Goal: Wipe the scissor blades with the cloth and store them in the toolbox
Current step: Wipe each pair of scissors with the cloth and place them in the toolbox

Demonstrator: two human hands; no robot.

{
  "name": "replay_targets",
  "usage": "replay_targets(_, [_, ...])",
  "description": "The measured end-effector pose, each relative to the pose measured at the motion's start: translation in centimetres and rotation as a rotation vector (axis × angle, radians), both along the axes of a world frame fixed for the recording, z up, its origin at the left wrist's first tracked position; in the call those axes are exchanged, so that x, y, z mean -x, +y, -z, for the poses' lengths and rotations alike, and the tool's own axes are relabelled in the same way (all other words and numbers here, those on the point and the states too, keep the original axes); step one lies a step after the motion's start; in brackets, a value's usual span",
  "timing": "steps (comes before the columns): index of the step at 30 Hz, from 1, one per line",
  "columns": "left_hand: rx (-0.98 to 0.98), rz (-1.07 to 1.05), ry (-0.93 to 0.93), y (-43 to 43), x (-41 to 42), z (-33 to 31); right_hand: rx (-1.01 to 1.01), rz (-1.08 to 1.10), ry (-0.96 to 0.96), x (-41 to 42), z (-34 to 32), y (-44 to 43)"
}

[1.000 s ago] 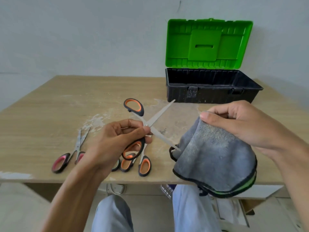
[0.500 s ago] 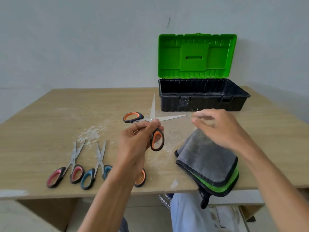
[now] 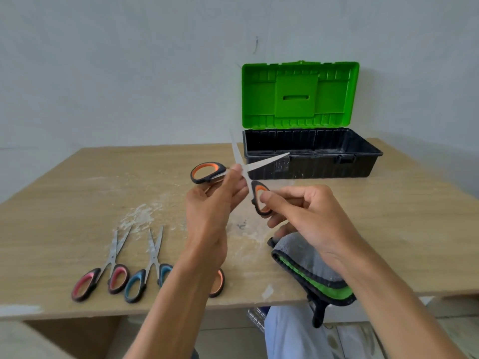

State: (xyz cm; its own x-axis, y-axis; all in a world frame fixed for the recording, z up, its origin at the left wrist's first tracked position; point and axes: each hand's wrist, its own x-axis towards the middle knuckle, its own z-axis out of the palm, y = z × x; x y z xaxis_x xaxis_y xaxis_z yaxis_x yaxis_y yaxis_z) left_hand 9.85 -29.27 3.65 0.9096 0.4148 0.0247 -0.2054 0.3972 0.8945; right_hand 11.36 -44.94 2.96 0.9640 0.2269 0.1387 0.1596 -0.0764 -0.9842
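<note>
On the left of the table (image 3: 64, 203), near its front edge, the red scissors (image 3: 102, 277) and the blue scissors (image 3: 146, 277) are lying side by side, blades slightly apart and pointing away from the person. Just right of them, the orange handle (image 3: 219, 282) of another pair is peeking out from behind the left forearm. The left hand (image 3: 212, 203) is pinching the orange scissors (image 3: 261, 164) near the pivot, holding them in the air above the table. Their blades are standing wide apart, one pointing up, the other pointing right toward the toolbox (image 3: 324, 169). The right hand (image 3: 311, 216) is gripping the lower handle loop, thumb pressing on it and fingers curling behind. Under the right wrist the grey cloth (image 3: 305, 257) is lying folded at the table's front edge, a black strap hanging over it. At the back right the toolbox is sitting on the table with its green lid (image 3: 298, 94) standing upright.
</note>
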Motion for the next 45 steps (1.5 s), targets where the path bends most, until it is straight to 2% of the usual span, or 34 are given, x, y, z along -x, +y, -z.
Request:
replay_targets(3, [-0.129, -0.080, -0.050, 1.1, 0.5, -0.7, -0.036, 0.021, -0.022, -0.4, -0.7, -1.1])
replay_targets(6, [-0.487, -0.184, -0.059, 1.7, 0.7, -0.9, -0.039, 0.058, -0.074, -0.8, -1.3, -1.8])
replay_targets(9, [-0.785, -0.113, -0.053, 1.3, 0.8, -0.8, -0.049, 0.080, -0.102, -0.9, -1.7, -1.8])
replay_targets(11, [-0.869, -0.046, -0.041, 0.4, 0.8, -0.5, -0.048, 0.090, -0.115, -1.0, -1.7, -1.6])
replay_targets(20, [-0.762, 0.114, -0.080, -2.5, -1.1, 0.5, -0.054, 0.142, -0.117, -0.9, -1.4, -2.1])
replay_targets(25, [-0.654, 0.158, -0.064, -3.8, -2.3, 0.7, 0.077, 0.141, -0.129, -2.4, -2.5, -3.1])
replay_targets(30, [-0.661, 0.172, -0.091, -5.3, -4.7, -0.3, 0.170, 0.256, -0.183, -4.6, -3.6, -5.0])
replay_targets(34, [-0.646, 0.231, -0.074, -7.0, -7.4, -0.8, 0.210, 0.254, -0.105, -6.9, -4.4, -6.4])
replay_targets(38, [-0.784, 0.252, -0.019, -8.8, -10.3, -0.6, 0.239, 0.253, -0.032, -9.5, -5.1, -7.7])
replay_targets(42, [-0.901, 0.271, -0.031, -9.7, -13.2, -1.1, 0.157, 0.271, 0.073, -12.7, -5.4, -9.1])
replay_targets(45, [-1.108, 0.175, -0.080, -8.9, -16.2, -1.1, 0.167, 0.308, 0.117, -16.1, -5.9, -10.8])
